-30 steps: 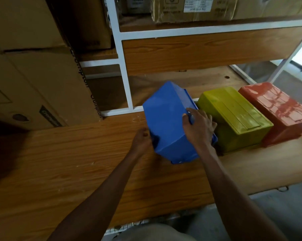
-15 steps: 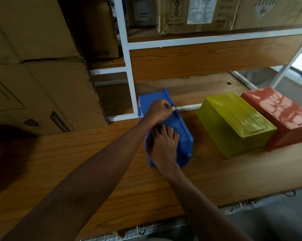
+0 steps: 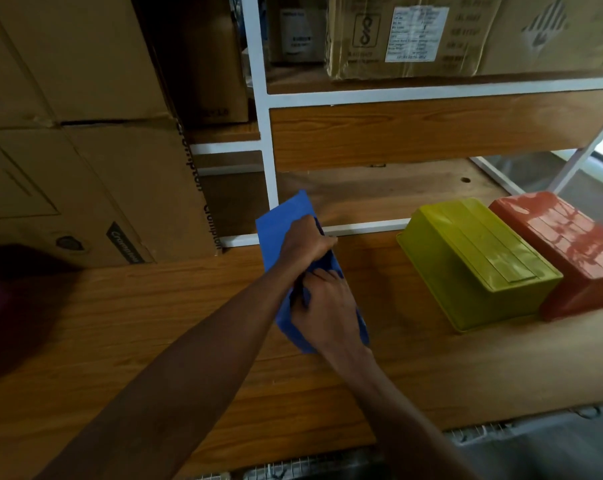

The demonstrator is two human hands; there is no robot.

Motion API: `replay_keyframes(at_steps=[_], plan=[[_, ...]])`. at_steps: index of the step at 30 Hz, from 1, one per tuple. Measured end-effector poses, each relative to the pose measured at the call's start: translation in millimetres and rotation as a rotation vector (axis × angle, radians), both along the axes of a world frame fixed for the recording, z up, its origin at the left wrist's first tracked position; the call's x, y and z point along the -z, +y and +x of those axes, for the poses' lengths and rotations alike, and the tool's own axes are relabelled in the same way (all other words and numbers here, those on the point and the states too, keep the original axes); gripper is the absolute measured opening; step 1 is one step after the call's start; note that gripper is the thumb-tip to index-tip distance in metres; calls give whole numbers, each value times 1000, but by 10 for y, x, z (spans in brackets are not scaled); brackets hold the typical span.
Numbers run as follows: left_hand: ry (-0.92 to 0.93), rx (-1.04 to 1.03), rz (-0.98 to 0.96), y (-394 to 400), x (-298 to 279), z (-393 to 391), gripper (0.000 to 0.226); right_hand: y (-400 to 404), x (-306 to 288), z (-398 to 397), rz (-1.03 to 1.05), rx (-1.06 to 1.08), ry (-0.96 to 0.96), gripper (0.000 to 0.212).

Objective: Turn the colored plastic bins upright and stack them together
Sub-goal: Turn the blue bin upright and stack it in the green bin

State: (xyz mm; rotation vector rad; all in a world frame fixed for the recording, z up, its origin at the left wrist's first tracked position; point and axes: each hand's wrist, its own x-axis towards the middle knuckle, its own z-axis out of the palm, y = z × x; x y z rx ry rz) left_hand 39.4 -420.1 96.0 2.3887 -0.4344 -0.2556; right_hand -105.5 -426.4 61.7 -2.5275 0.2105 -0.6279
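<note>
wooden bench [image 3: 120, 323] under white shelving [image 3: 258, 98]
we grasp the blue bin [image 3: 279, 223] with left hand [image 3: 305, 242] and right hand [image 3: 324, 306]; right of it, yellow bin [image 3: 473, 261], red bin [image 3: 567, 244] upside down.

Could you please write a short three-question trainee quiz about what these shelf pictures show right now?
1. True or false: the yellow bin sits bottom-up on the wooden shelf.
2. Which bin do both hands hold? A) red B) blue C) yellow
3. Fill in: the red bin stands directly to the ____ of the yellow bin.

Key
1. True; its flat base faces up.
2. B; the left hand grips the far part of the blue bin and the right hand grips its near end.
3. Right; the two sit side by side, both upside down.
</note>
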Motion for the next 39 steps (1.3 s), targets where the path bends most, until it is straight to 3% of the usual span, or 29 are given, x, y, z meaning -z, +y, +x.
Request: replay_keyframes(at_steps=[4,6,9,14,16,19,23,39], plan=[[-23,-21,-72,436,62,103,37,-159,-95,44,219,-27,-148,13],[-28,-45,-113,705,79,106,30,-243,-104,115,313,4,-119,15],[75,-100,-253,1127,90,69,18,-373,-25,261,482,42,56,16],[239,-240,-339,1641,279,116,56,-556,293,573,483,177,348,20],[307,-284,-388,1775,344,121,59,-557,367,671,443,206,461,23],[347,-318,-435,1909,429,107,53,-474,365,698,620,167,550,22],[385,-365,-477,2003,473,40,43,-422,395,750,794,170,576,26],[412,-440,-643,2291,537,-370,39,-377,233,635,867,81,532,19]])
